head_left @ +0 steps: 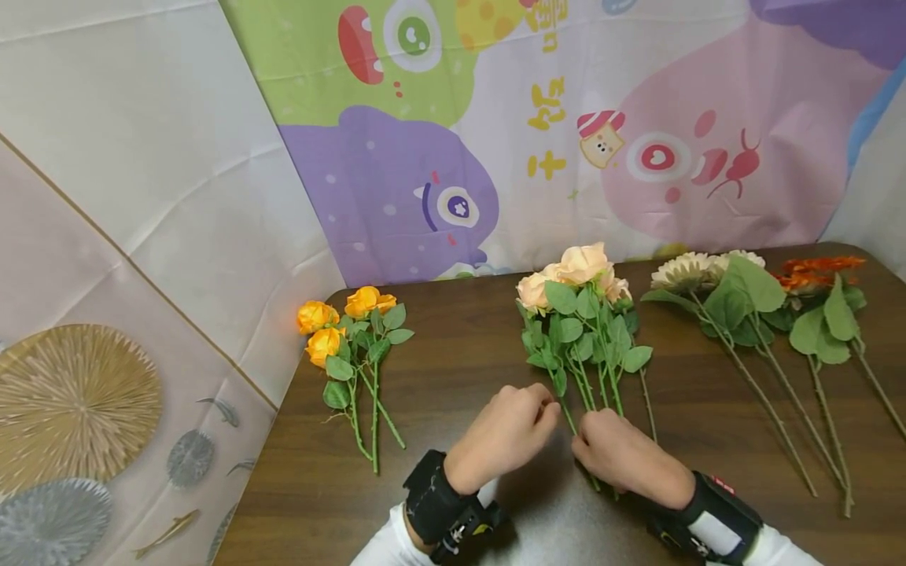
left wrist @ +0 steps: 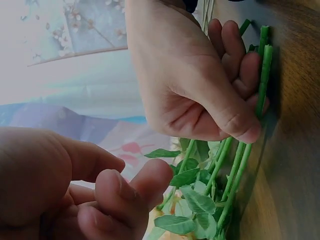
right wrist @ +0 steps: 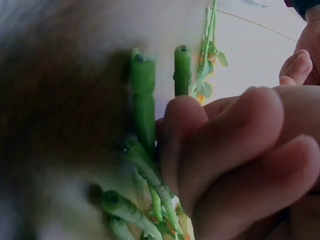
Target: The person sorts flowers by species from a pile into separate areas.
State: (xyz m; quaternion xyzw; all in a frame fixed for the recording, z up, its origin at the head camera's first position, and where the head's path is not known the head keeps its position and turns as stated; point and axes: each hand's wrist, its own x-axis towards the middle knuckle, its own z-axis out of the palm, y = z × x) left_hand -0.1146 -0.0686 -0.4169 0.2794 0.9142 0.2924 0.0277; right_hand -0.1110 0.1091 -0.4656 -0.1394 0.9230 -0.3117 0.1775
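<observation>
Peach roses (head_left: 582, 263) with green leaves lie in a bunch at the middle of the table, stems toward me. Over the lower stems, my right hand (head_left: 630, 456) pinches a green rose stem (left wrist: 265, 65) between thumb and fingers, as the left wrist view shows. Cut stem ends (right wrist: 143, 95) stick out past its curled fingers in the right wrist view. My left hand (head_left: 506, 428) hovers just left of the stems. Its fingers (left wrist: 112, 187) are loosely bent with nothing between them.
Orange roses (head_left: 325, 346) lie on the left of the brown table (head_left: 453, 354). On the right are cream flowers (head_left: 683, 273) and orange-red flowers (head_left: 821, 271) with long stems. A printed cartoon cloth (head_left: 552, 212) hangs behind the table.
</observation>
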